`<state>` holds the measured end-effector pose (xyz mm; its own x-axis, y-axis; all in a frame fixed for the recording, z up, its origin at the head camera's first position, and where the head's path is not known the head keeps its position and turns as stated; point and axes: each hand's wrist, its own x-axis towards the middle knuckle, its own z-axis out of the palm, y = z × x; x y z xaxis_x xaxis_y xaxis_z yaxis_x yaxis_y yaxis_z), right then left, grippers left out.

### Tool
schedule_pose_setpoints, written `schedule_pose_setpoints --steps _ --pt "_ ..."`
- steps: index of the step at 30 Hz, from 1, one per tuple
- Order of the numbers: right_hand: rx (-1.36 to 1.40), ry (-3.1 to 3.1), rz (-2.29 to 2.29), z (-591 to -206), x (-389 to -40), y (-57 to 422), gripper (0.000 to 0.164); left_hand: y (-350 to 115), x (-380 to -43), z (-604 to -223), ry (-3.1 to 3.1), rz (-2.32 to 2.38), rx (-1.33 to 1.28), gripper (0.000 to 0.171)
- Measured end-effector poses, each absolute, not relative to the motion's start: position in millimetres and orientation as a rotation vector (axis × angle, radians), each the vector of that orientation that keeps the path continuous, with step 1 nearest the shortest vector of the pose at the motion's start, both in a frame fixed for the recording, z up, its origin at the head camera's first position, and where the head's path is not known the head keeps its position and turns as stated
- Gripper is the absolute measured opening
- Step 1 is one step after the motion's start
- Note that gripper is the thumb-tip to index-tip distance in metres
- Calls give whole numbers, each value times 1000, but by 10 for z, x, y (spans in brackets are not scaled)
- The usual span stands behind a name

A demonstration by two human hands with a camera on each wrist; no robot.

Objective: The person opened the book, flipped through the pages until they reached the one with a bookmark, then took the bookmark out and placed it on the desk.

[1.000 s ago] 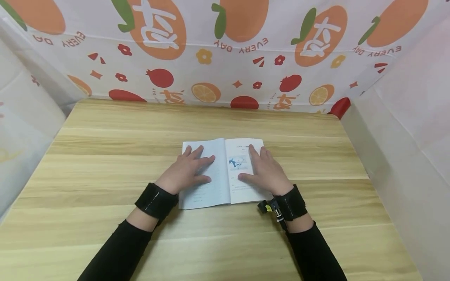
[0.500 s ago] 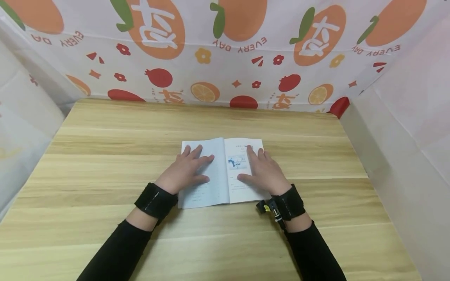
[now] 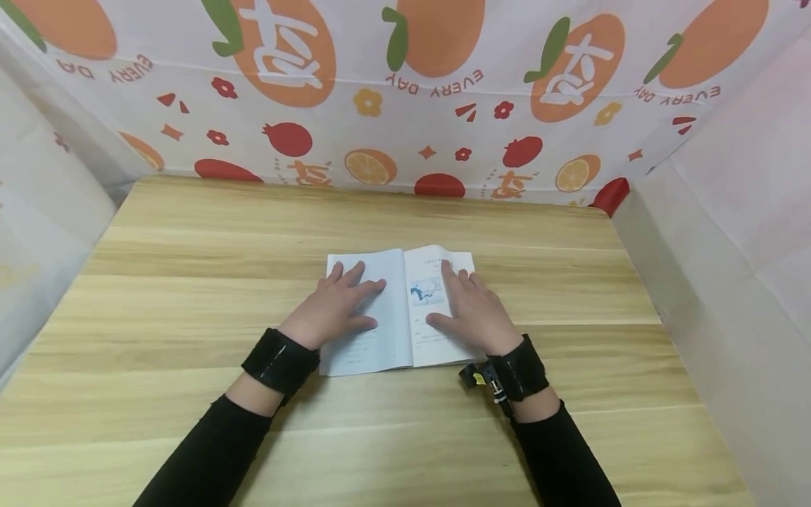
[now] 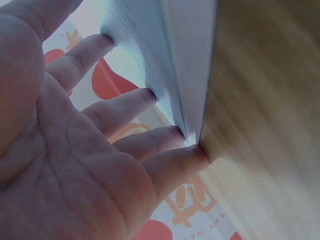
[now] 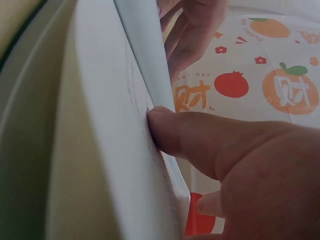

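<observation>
An open book (image 3: 391, 331) lies near the middle of the wooden table, a small blue picture (image 3: 426, 291) printed on its right page. My left hand (image 3: 329, 310) rests on the left page with its fingers spread; in the left wrist view its fingertips (image 4: 150, 94) touch the paper, the little finger right at the page's outer edge. On the right page lies my right hand (image 3: 478, 313), index finger reaching toward the heading. Its thumb (image 5: 167, 127) presses on the printed paper in the right wrist view. Near the top, the right page (image 3: 434, 255) bulges up beside the spine.
The wooden table (image 3: 190, 239) extends around the book on all sides. Behind it hangs a white cloth (image 3: 405, 113) with a fruit print, and pale sheeting (image 3: 728, 232) borders the right side. A small camera (image 3: 475, 375) sits on the right wrist strap.
My right hand has slid slightly left on the right page, and the top of that page has risen into a bulge near the spine. My left hand stays in place.
</observation>
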<state>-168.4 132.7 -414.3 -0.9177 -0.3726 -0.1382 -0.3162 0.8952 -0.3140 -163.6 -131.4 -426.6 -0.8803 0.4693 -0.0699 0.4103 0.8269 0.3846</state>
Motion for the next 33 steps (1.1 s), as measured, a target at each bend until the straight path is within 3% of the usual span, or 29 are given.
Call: schedule_pose_setpoints --steps 21,33 --pt "-674 2878 -667 -4081 -1668 1257 96 -1329 -1628 -4236 2831 565 679 67" --pt "-721 2946 -811 -3968 -1638 1245 83 -1322 -1644 -4263 2848 544 721 68"
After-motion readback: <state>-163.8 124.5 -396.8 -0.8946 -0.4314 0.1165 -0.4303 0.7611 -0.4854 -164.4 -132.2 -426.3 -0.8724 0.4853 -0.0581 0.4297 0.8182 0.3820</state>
